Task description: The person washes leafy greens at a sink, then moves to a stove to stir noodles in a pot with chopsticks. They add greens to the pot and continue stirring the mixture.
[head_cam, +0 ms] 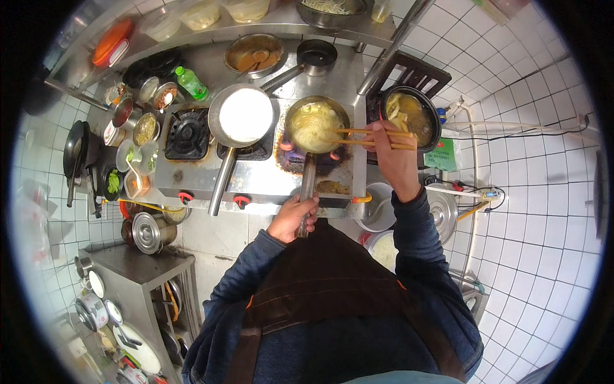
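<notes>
My left hand [295, 217] grips the metal handle [308, 180] of a saucepan [293, 113] on the right burner. Flames show beneath that pan. Inside are noodles [314, 129] in yellowish broth with pale pieces on top. In my right hand [391, 153] is a pair of wooden chopsticks [357, 135], held level and pointing left, their tips among the noodles. Just left stands another saucepan [216, 113] on the middle burner, its contents [245, 115] a glaring white.
Beyond my right hand sits a large dark pot [437, 115] of broth. Behind the burners are a bowl of brown sauce [244, 56] with a ladle and a small black pan [316, 54]. A green bottle [192, 82] and several ingredient bowls [146, 128] stand left. A steel shelf [278, 30] spans the back.
</notes>
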The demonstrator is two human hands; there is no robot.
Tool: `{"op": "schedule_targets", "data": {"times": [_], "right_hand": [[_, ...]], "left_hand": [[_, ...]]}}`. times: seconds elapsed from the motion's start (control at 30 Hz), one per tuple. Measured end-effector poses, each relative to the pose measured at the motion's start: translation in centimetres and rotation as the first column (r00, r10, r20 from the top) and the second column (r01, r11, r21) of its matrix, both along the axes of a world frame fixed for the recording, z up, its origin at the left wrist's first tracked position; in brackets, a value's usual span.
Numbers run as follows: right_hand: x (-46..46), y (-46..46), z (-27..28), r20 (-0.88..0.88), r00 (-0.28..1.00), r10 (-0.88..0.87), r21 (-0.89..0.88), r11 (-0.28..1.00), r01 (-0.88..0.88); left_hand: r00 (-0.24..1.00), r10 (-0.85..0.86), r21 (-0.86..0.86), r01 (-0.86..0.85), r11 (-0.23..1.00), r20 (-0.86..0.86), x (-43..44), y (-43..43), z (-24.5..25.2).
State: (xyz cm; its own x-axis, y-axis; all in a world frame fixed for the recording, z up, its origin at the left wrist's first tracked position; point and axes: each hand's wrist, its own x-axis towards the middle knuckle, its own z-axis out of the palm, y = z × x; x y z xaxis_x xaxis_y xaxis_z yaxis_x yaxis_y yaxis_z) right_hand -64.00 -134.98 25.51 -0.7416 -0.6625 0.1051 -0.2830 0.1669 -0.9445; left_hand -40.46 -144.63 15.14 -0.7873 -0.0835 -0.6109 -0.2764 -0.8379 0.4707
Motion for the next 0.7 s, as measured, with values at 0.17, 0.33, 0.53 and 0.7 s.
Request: {"op": "schedule_targets", "data": {"times": [0.17,0.33,0.53,0.7], "right_hand": [[0.6,-0.4,-0.8,-0.141,0.982,0.124,0.036,0.992,-0.120],[0.5,-0.3,-1.3,-0.075,0.995,0.068,-0.008,0.998,-0.069],[1.0,-2.4,-1.5,-0.137,0.987,0.086,-0.059,0.994,-0.095],[-0.7,-0.1,0.9,-0.440,0.893,-0.093,-0.004,0.995,0.102]], "left_hand": [[1.000,-0.017,0.027,0.017,1.000,0.008,-0.1,0.0,-0.1],[0.999,-0.034,-0.005,0.034,0.999,0.004,-0.1,-0.2,0.0],[0.999,-0.035,-0.014,0.035,0.999,0.030,-0.1,-0.1,-0.1],[0.999,-0.010,-0.007,0.011,1.000,0.035,0.0,0.1,-0.1]]}}
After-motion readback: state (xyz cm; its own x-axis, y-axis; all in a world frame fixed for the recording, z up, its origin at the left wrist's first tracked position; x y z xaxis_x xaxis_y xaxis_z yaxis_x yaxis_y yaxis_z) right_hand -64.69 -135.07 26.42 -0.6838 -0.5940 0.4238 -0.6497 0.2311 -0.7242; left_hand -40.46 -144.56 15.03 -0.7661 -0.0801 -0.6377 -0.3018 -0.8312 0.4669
